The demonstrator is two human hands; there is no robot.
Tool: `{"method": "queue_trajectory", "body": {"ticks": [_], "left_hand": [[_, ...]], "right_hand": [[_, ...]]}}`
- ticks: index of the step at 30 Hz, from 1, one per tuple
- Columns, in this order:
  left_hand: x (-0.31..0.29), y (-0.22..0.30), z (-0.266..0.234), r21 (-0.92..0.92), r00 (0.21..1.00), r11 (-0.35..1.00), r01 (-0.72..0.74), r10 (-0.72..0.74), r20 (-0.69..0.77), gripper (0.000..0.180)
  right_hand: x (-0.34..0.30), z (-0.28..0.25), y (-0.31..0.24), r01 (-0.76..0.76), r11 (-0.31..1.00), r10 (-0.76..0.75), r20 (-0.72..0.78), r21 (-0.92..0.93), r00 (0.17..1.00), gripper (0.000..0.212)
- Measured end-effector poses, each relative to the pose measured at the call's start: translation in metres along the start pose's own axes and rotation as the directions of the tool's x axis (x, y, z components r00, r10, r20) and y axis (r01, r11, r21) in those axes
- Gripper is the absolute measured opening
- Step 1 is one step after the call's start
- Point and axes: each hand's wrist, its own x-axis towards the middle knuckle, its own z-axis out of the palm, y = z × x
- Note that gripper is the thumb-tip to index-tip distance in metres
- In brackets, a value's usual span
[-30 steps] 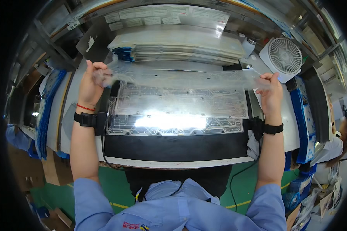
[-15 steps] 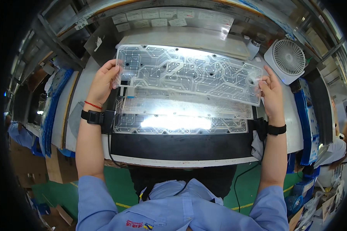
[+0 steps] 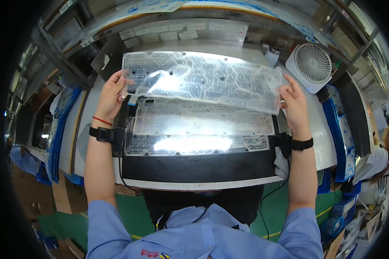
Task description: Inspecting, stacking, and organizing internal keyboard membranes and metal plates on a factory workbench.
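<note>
A clear flexible circuit sheet [image 3: 199,82] with printed traces, like a keyboard membrane, is stretched between my hands and looks raised at a slant. My left hand [image 3: 111,94] pinches its left edge, thumb on the near side. At the opposite end, my right hand [image 3: 295,103] grips the right edge, index finger partly raised. A short blue-tipped tail [image 3: 133,100] hangs by the sheet's lower left corner. Below it, another clear sheet [image 3: 199,123] overlaps a traced circuit sheet [image 3: 250,144] with bright glare. These rest on a black mat [image 3: 199,168].
A white fan [image 3: 312,64] and a bottle [image 3: 272,55] stand at the back right. Blue-wrapped stacks [image 3: 60,129] flank the bench on the left, with another stack [image 3: 339,134] on the right. Cables run from both wrist bands. A person's sleeve [image 3: 374,166] shows far right.
The held sheet has shifted slightly left in the picture and its glare has moved to the left part. Both hands keep their grip. The whole bench also appears shifted a little left.
</note>
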Motion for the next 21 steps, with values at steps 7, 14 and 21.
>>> {"method": "queue_trajectory", "body": {"ticks": [7, 14, 21], "left_hand": [[0.001, 0.010, 0.017, -0.211, 0.980, 0.973, -0.096, 0.055, -0.191, 0.046], [-0.009, -0.005, -0.014, -0.091, 0.983, 0.991, 0.100, -0.112, -0.142, 0.035], [-0.017, -0.002, 0.001, 0.051, 0.953, 0.954, 0.295, -0.290, -0.084, 0.035]], "right_hand": [[0.004, -0.009, 0.008, -0.100, 0.993, 0.098, -0.033, -0.064, 0.995, 0.044], [0.006, -0.018, 0.034, 0.115, 0.771, 0.006, 0.187, -0.626, 0.982, 0.042], [-0.002, -0.011, 0.021, 0.164, 0.641, 0.128, 0.315, -0.750, 0.941, 0.052]]}}
